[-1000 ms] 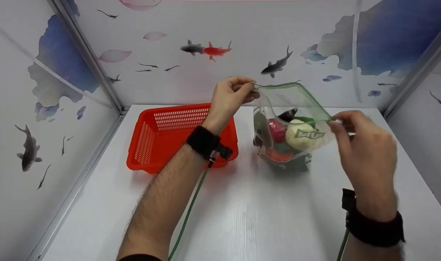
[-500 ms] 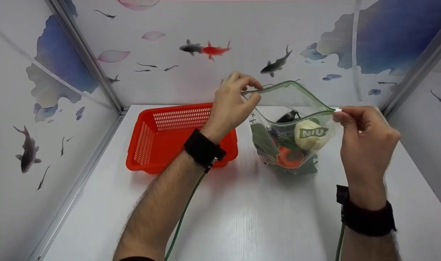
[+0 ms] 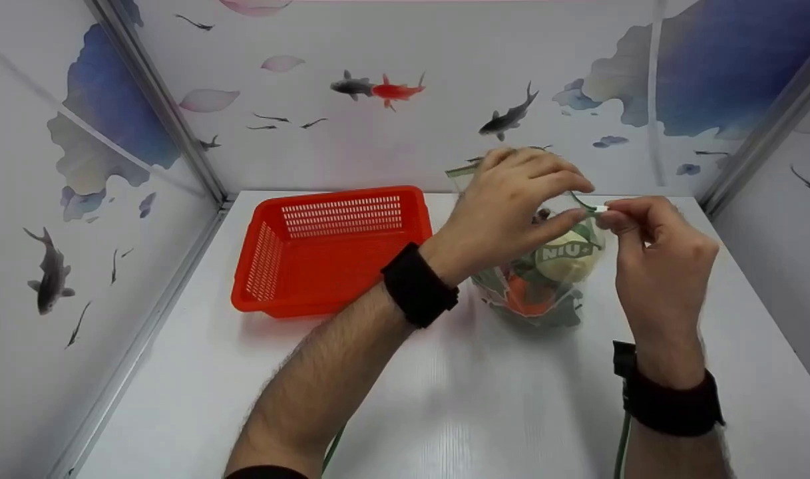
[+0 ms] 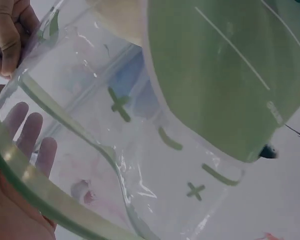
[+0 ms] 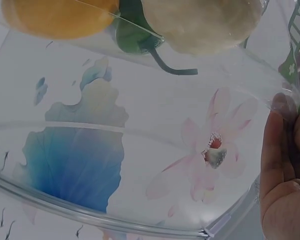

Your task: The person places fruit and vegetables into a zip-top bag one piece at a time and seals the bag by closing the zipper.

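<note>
A clear zip bag (image 3: 564, 309) with green print stands on the table, filled with produce. Through its wall show a cream round vegetable (image 5: 204, 25), a green pepper (image 5: 135, 30) with a curved stem, and an orange-red piece (image 3: 528, 296). My right hand (image 3: 667, 259) pinches the white slider (image 3: 601, 209) at the bag's right corner. Close by, my left hand (image 3: 518, 196) reaches across the bag's mouth, its fingers fairly straight and its thumb on the near side. In the left wrist view, left-hand fingers (image 4: 30, 130) show through the clear film beside the green zip edge.
A red plastic basket (image 3: 338, 216) with slotted walls stands left of the bag, nothing visible in it. White panels with fish and lotus prints enclose the table (image 3: 444, 399) at the back and sides. A green cable (image 3: 621, 446) runs from the right wristband (image 3: 674, 402).
My left hand has moved right along the bag's mouth from its left corner to near the slider. My right hand has stayed at the slider, shifting slightly left. The mouth, spread wide before, looks narrower.
</note>
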{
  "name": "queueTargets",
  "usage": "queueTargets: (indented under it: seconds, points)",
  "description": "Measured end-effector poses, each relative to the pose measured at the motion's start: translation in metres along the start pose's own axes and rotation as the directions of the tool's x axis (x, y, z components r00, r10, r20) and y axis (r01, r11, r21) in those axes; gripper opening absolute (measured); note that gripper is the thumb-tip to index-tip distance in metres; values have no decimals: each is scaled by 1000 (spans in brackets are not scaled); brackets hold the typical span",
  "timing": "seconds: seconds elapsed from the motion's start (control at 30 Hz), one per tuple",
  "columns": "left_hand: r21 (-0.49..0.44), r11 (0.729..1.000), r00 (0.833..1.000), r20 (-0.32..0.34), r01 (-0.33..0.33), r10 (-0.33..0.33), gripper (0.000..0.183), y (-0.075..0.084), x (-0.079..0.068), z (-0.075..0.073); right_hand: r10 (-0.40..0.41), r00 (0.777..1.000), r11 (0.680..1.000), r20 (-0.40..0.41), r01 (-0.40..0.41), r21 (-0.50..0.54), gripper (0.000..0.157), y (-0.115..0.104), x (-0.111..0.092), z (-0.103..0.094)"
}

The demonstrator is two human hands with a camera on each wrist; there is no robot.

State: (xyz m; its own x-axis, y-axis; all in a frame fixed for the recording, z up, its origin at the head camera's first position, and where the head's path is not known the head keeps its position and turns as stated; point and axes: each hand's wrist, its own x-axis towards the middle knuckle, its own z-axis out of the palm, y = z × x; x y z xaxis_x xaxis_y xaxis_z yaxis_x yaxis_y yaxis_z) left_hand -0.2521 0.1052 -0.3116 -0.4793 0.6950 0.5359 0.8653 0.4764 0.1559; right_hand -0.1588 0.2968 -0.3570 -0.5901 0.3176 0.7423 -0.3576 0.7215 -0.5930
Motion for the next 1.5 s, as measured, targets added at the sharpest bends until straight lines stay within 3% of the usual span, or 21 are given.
queueTargets:
  seconds: [0.13, 0.47, 0.63, 0.97, 1.17, 1.5]
  points:
    - [53, 998, 999, 23, -44, 43, 26, 8, 6, 4, 6, 1000, 1000, 4, -6, -2, 13, -1, 0, 1]
    - [3, 997, 994, 78, -79, 78, 24, 8, 9, 5, 30, 999, 1000, 12, -30, -3, 11, 2, 2, -1]
    - [-13, 996, 994, 63, -93, 94, 22, 1, 7, 4, 26, 999, 1000, 29, -26, -3, 13, 2, 3, -3]
    - [-69, 996, 996, 64, -55, 60, 23, -29, -5, -3, 113, 994, 993, 0, -113, -14, 21, 9, 9, -12]
    - [-55, 998, 999, 47, -25, 28, 21, -52, -17, -4, 134, 991, 990, -7, -134, -39, 24, 17, 10, -15]
    - [-43, 995, 995, 30, 93, -92, 17, -86, -38, -8, 178, 983, 982, -31, -180, -60, 27, 27, 14, -20]
